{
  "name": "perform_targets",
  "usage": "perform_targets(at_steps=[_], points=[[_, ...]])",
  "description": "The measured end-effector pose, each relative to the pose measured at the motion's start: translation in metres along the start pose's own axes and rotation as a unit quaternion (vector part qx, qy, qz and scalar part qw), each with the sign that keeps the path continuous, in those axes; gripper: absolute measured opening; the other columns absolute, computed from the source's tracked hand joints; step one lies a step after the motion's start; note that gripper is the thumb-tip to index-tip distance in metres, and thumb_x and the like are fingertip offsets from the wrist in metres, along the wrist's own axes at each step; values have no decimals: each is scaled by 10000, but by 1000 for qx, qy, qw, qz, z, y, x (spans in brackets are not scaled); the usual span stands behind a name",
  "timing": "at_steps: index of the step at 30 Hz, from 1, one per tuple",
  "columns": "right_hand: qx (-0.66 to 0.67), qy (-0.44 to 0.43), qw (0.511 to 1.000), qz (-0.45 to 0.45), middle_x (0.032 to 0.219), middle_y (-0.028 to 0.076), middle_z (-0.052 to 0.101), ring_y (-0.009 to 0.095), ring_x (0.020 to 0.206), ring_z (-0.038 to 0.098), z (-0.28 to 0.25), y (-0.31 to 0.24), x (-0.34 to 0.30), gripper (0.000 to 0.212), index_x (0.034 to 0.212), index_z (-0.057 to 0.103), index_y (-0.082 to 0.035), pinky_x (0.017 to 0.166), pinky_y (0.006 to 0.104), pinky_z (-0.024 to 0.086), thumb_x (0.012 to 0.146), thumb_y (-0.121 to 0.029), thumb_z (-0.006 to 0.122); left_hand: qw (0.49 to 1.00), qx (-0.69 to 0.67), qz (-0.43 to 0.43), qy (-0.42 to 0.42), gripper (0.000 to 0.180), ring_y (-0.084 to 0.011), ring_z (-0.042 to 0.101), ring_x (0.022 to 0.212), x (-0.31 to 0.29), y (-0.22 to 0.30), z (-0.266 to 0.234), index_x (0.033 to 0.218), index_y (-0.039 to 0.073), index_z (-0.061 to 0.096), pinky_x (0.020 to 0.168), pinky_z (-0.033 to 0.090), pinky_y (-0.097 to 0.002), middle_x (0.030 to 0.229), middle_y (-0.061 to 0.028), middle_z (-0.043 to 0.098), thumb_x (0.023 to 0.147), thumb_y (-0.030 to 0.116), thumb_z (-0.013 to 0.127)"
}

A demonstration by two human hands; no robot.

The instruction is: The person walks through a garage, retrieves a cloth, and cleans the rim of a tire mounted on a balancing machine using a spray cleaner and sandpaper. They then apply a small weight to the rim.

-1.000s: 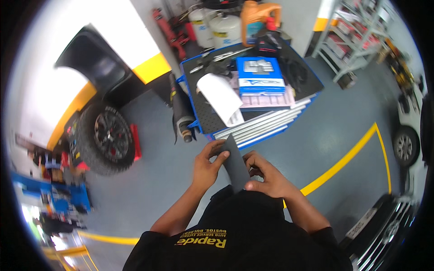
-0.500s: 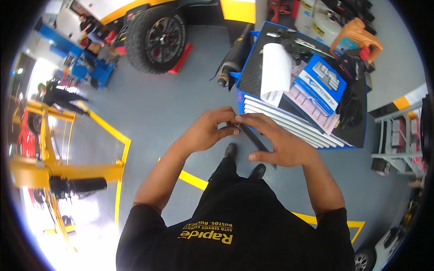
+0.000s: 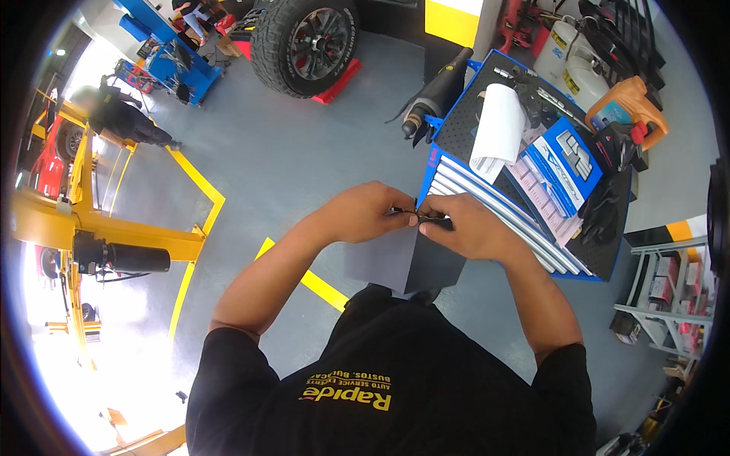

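Pinching the upper edge of a grey creased sheet (image 3: 399,266), apparently busy with working along its middle crease, judging by the grip. Hangs open below the knuckles, before the torso and above the floor (image 3: 258,159), with a paler panel left of the crease and a darker one to the right. Meets the fingers only at the top, near the crease; unsupported lower down. Clasped there by left hand (image 3: 365,213) and right hand (image 3: 471,228), with thumbs and forefingers closed tip to tip, nearly touching across. Too small to tell exactly how the top edge is tucked between the fingers. Probably calls next for even, opposed pressure at the crease, without twisting. Past the right hand, gives way to a blue tool cart (image 3: 462,121), laden with a curled white paper (image 3: 499,125), a blue-and-white box (image 3: 566,163) and an orange jug (image 3: 631,110).
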State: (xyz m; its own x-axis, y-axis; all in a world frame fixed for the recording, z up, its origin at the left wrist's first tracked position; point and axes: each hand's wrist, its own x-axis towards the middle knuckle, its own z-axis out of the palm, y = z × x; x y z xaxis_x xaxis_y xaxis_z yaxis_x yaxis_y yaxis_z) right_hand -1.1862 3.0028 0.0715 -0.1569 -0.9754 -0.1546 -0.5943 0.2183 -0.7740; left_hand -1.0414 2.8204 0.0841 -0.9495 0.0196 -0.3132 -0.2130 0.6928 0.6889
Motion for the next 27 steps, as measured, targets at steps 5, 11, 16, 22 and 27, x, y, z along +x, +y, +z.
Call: perform_targets(at_steps=[5,11,16,22,27], points=[[-16,19,1000,14,845,160,732,332,806,700,8,-8,10,223,929,700,-21,765,404,522,926,-243,694,997,25,54,43,232,-339,617,789,3,-22,8,994,48,713,750,483,-424,856,-148,682,944,264,644],[-40,65,996,55,835,141,727,315,797,692,8,-16,18,230,936,702,-38,756,403,512,918,-268,709,987,-112,98,54,196,-235,572,723,13,-41,2,962,20,682,702,462,-360,777,-110,630,974,196,596],[-23,136,990,24,844,136,707,299,790,664,17,-24,24,242,955,680,-35,740,395,491,908,-267,726,953,-297,61,21,235,-76,477,740,12,-54,-2,947,12,650,684,426,-272,749,10,553,1028,214,562],[59,55,987,137,870,151,709,265,800,661,7,-39,27,297,1000,693,-14,741,382,477,862,-264,777,954,-294,62,16,272,-72,490,782,10,-74,-9,965,24,637,714,436,-268,787,32,542,1042,275,568],[82,-5,975,204,869,157,717,260,826,668,10,-23,23,377,1047,714,-4,765,381,484,816,-282,820,961,-259,-6,97,305,-85,471,735,-5,-116,13,904,10,635,685,425,-284,745,7,541,1028,285,594]])
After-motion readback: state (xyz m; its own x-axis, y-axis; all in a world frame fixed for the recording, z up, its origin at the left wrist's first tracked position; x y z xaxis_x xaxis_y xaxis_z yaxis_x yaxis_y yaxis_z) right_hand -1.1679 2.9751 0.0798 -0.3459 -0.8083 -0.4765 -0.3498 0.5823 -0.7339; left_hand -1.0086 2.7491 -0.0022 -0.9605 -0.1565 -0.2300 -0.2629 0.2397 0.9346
